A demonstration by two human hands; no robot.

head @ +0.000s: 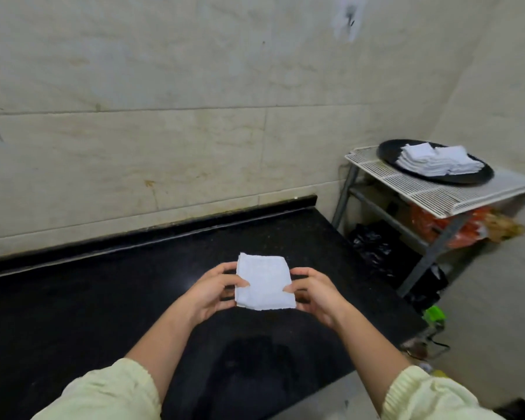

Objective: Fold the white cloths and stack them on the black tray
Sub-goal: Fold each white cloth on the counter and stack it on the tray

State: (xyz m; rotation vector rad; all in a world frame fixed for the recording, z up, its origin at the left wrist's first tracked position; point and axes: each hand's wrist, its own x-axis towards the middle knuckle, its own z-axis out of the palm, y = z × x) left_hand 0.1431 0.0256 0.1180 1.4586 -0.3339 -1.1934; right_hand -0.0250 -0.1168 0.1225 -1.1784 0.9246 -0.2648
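A small folded white cloth (263,281) is held flat above the black counter (73,298). My left hand (212,291) grips its left edge and my right hand (314,294) grips its right edge, thumbs on top. At the far right a round black tray (390,151) rests on a white wire rack (437,195). Two stacks of folded white cloths (437,160) lie side by side on the tray.
A tiled wall rises behind the counter. Under the rack's metal frame (431,253) lie black bags (373,244) and orange packets (464,228). A green object (434,313) sits past the counter's right edge.
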